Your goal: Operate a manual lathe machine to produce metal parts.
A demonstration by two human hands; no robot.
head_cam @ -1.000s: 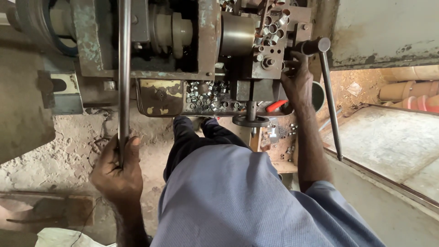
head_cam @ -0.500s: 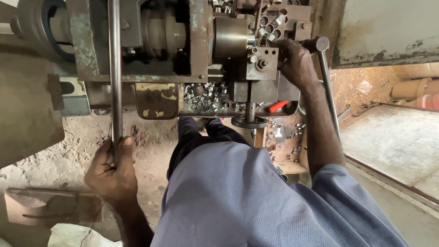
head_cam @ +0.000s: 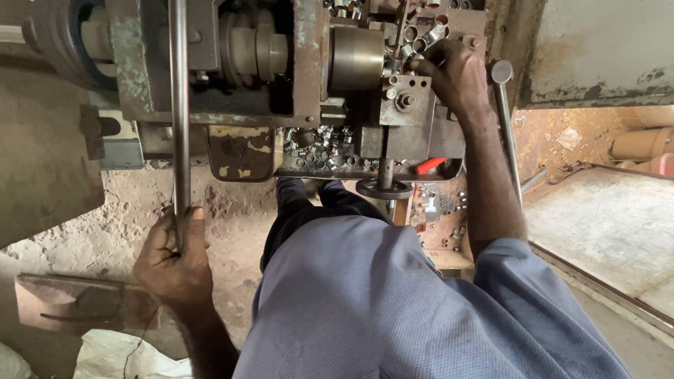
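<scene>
the left hand (head_cam: 172, 263) has its fingers wrapped tight round the long steel lever (head_cam: 180, 119) rising above them, while the right hand (head_cam: 456, 74) curls its fingers on the small metal sleeves (head_cam: 421, 35) just beyond them at the lathe's tool block (head_cam: 406, 105), apparently loading a piece, which calls for seating it squarely.

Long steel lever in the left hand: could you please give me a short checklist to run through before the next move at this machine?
1. Left hand closed around the long steel lever: ok.
2. Right hand placed on the tool block, among the small metal sleeves: ok.
3. Right fingers clear of moving parts: cannot tell, fingertips hidden.
4. Spindle stopped or turning: cannot tell.
5. Tray free of loose cut pieces: not ok.
</scene>
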